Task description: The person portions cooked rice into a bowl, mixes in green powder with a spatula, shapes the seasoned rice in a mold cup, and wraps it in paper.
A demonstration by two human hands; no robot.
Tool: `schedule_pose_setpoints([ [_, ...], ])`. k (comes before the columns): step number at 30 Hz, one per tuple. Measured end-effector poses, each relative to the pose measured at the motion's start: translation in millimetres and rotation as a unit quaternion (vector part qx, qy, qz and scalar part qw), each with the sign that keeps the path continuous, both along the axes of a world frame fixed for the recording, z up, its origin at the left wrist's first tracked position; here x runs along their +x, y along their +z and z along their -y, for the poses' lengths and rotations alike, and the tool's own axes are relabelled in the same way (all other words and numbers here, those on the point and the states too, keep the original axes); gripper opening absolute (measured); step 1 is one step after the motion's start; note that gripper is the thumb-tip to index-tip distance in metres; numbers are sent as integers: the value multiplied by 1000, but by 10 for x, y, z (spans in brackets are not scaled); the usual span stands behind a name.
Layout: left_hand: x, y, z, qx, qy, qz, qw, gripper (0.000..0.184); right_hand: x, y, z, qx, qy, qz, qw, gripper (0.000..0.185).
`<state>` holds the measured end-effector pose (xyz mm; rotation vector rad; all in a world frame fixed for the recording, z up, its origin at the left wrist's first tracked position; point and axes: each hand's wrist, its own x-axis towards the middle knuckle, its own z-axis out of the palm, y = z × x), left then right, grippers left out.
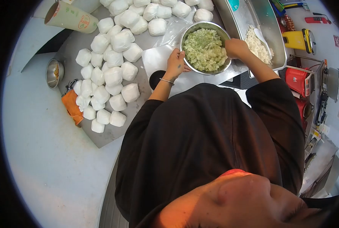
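A round metal bowl (183, 36) holds a chunky pale-green, rice-like mixture (203, 49). At the bowl's left side, my left hand (175, 64) grips the rim, thumb up by the edge and fingers lower down. My right hand (236, 48) is closed at the bowl's right rim, over the edge of the mixture; what it holds is hidden by the fingers. Beneath the bowl lies a silvery sheet (152, 57) on the metal table.
Many white wrapped bundles (113, 76) cover the table's left part. A deep metal tray (278, 41) on the right holds white rice-like food (253, 41) and a white spoon (261, 37). A pale green cup (72, 18), small metal bowl (55, 73) and orange cloth (72, 106) are at left.
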<state>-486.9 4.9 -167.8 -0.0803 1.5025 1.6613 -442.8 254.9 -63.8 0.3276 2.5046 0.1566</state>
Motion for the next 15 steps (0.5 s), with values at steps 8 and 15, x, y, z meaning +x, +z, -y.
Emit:
schedule_pose_setpoints([
  [8, -57, 50, 29, 21, -56, -5, 998, 21, 665, -329, 49, -337, -395, 54, 853, 18],
  [15, -6, 30, 46, 18, -77, 17, 997, 25, 654, -567, 425, -414, -494, -156, 749, 14],
])
